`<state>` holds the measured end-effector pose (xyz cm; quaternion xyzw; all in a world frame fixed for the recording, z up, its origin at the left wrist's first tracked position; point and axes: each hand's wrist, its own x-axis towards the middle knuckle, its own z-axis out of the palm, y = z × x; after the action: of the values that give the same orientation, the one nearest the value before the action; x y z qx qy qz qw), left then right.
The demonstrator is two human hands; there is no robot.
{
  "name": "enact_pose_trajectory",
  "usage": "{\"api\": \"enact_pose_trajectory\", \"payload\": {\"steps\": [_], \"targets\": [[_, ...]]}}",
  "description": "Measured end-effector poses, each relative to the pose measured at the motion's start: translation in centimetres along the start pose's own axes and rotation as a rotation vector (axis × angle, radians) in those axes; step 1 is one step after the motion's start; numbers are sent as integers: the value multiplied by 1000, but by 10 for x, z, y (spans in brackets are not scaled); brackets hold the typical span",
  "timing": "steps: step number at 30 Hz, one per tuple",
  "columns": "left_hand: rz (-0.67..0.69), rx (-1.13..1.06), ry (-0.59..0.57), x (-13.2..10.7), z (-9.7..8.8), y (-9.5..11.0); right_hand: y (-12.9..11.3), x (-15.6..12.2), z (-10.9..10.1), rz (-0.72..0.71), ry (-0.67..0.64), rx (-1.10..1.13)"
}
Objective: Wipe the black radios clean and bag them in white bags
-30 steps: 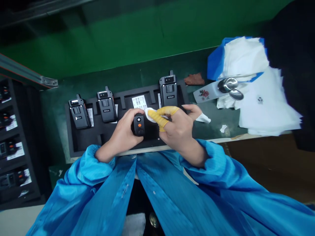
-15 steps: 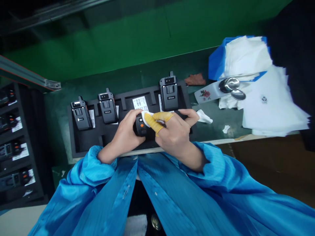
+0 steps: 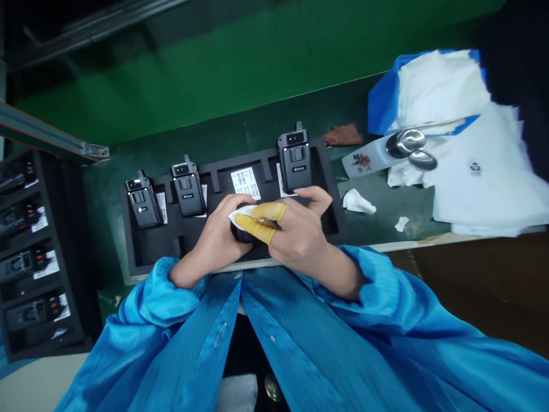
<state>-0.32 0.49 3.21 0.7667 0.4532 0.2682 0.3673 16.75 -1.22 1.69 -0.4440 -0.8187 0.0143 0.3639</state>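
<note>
My left hand (image 3: 221,236) is wrapped round a black two-way radio (image 3: 241,234), held over the front of a black foam tray (image 3: 150,257). Yellow covers sit on two fingers of my right hand (image 3: 300,232). Those fingers press a small white cloth (image 3: 243,213) against the radio's end, and the cloth and fingers hide most of it. Behind my hands, a two-way radio marked Riton (image 3: 295,160) stands in the tray's right side. Two more, a left radio (image 3: 144,203) and a neighbouring radio (image 3: 189,189), lie in the left part beside white labels.
At the right are a blue bin (image 3: 381,106) of white cloths, a flowered case (image 3: 364,162) with shiny metal pieces, and white sheets (image 3: 493,183). A crumpled white scrap (image 3: 358,201) and a brown cloth (image 3: 343,135) lie nearer. Another tray (image 3: 72,320) of radios stands left.
My right fingers and the white cloth have shifted left across the radio's end, covering the orange and white buttons seen before. The view has also shifted slightly.
</note>
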Motion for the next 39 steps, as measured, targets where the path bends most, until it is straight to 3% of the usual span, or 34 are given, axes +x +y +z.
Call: {"api": "enact_pose_trajectory", "payload": {"steps": [10, 15, 21, 26, 29, 32, 36, 39], "targets": [[-84, 40, -27, 5, -3, 8, 54, -55, -8, 319, 109, -21], [-154, 194, 32, 30, -8, 3, 72, -73, -3, 434, 230, -44], [-235, 477, 196, 88, -6, -30, 83, -74, -3, 586, 366, 336], [-250, 625, 237, 97, 1, -34, 71, -76, -6, 687, 371, 553], [-166, 674, 242, 91, 13, -18, 56, -78, -3, 734, 331, 599], [-94, 638, 236, 91, 39, 0, 43, -77, 1, 712, 319, 586], [-230, 558, 150, 107, 78, 13, 39, -76, 4, 655, 323, 588], [-280, 504, 111, 118, 87, 11, 42, -78, 4, 623, 330, 592]]}}
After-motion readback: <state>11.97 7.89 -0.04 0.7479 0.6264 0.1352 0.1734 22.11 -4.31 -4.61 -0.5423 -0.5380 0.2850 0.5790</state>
